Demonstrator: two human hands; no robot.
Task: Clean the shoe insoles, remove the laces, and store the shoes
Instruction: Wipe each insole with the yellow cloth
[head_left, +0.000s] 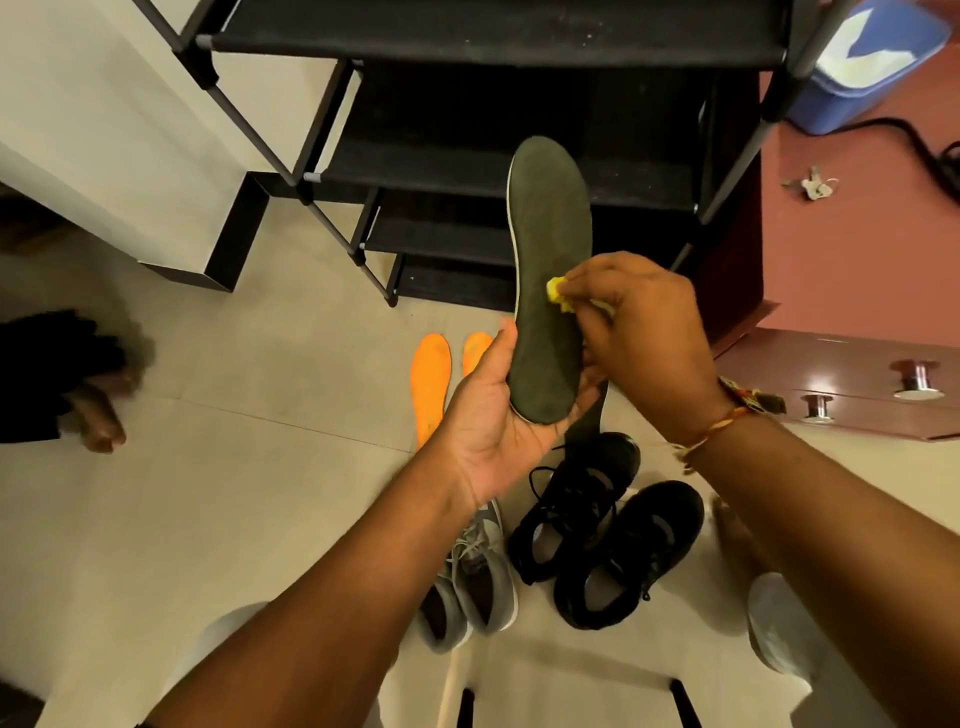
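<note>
Near our feet, gray shoes (470, 571) sit beside black shoes (605, 525) on the floor. Just above the black shoes, our left hand (496, 410) grips the heel of a dark insole (548, 280). Our right hand (644, 327) pinches a yellow cloth (712, 296) against it. Past the black shoes lie two orange insoles (430, 384), then the black shoe rack (493, 156).

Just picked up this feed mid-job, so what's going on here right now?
A person is cleaning a dark grey-green foam insole. The left hand holds it by the heel end, and the right hand presses a small yellow cloth against its middle. Two orange insoles lie on the tiled floor. The black lace-up shoes and grey sneakers sit below, laces still in. The black shoe rack holds nothing visible.
</note>
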